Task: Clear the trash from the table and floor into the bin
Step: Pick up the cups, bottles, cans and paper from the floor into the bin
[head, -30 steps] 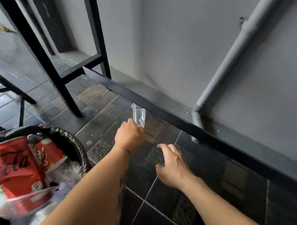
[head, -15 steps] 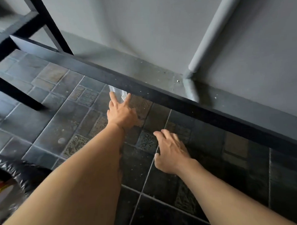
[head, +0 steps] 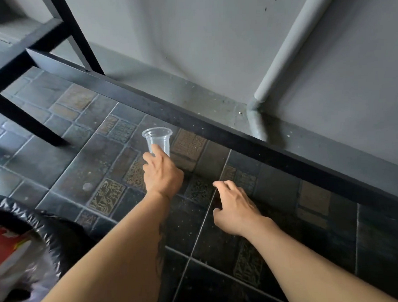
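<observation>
Left hand (head: 163,173), near the middle of the frame, reaches forward and its fingers are closed around the lower part of a clear, ribbed plastic cup (head: 157,139). This cup stands upright with its open mouth up, just in front of the long black metal bar (head: 215,127) that crosses the frame from upper left to lower right; whether its base touches the floor I cannot tell, because the hand hides it. Right hand (head: 236,208), a little to the right and lower, holds nothing: its fingers are loosely curled and slightly apart, and it hovers over the dark tiled floor (head: 57,161), where some tiles carry a pale brown pattern. At the lower left edge of the frame is the round bin with a shiny black plastic liner (head: 48,228), well apart from the cup, and inside it a red and white package (head: 8,248) is partly visible. Behind the bar there is a grey wall (head: 188,37), and a grey pipe (head: 287,44) runs down it in the upper right of the frame. Black metal frame legs (head: 25,112) stand in the upper left.
</observation>
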Demonstrator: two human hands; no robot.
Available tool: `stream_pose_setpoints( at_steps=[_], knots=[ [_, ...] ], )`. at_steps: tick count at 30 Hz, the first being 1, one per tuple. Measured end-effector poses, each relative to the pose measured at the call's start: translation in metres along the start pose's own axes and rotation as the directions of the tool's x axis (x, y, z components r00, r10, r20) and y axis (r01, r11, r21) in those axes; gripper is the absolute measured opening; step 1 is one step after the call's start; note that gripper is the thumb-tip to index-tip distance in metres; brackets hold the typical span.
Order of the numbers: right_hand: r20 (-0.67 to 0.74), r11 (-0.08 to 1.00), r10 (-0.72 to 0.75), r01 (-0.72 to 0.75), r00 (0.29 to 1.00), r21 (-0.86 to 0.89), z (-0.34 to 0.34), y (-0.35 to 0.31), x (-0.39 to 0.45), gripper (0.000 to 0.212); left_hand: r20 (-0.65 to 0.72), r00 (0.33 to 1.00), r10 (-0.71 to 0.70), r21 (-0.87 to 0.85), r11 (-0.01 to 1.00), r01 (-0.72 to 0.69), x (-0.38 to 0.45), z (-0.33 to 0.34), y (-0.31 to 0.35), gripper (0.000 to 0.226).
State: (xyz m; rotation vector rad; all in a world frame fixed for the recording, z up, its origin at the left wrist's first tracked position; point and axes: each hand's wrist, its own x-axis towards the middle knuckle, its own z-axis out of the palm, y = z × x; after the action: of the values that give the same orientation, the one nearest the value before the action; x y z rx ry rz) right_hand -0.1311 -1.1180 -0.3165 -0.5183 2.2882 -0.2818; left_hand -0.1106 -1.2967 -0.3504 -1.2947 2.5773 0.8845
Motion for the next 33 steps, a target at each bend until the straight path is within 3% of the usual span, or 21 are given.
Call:
stream_pose_setpoints(
  at_steps=[6,10,19,23,28,31,33],
  knots=[
    [-0.053,0.998,-0.055,0.057,0.997,0.025,-0.005,-0.009,-0.018,0.068,0.069,0.998,0.01,-0.189,0.982,0.003,-0.037,-0.022,-0.002,0.054],
    [-0.093,0.992,-0.113,0.117,0.989,0.041,-0.009,-0.014,-0.035,0.065,0.092,0.993,0.067,-0.219,0.975,-0.046,-0.064,-0.04,0.006,0.068],
    [-0.154,0.963,-0.223,0.242,0.963,0.119,-0.005,-0.023,-0.078,0.063,0.099,0.987,0.13,-0.339,0.937,-0.09,-0.148,-0.095,0.002,0.076],
    [-0.201,0.898,-0.286,0.335,0.937,0.285,0.0,-0.048,-0.096,0.059,0.014,0.989,0.145,-0.4,0.908,-0.127,-0.181,-0.12,-0.018,0.079],
    [-0.268,0.693,-0.381,0.465,0.885,0.551,-0.001,-0.102,-0.119,0.052,-0.137,0.969,0.205,-0.486,0.839,-0.246,-0.211,-0.143,-0.036,0.092],
    [-0.213,0.527,-0.45,0.45,0.867,0.721,-0.001,-0.116,-0.13,0.058,-0.284,0.921,0.267,-0.524,0.761,-0.383,-0.235,-0.164,-0.026,0.08],
    [-0.215,0.553,-0.456,0.464,0.864,0.692,0.001,-0.118,-0.135,0.065,-0.402,0.89,0.217,-0.517,0.748,-0.416,-0.249,-0.186,-0.028,0.072]
  ],
)
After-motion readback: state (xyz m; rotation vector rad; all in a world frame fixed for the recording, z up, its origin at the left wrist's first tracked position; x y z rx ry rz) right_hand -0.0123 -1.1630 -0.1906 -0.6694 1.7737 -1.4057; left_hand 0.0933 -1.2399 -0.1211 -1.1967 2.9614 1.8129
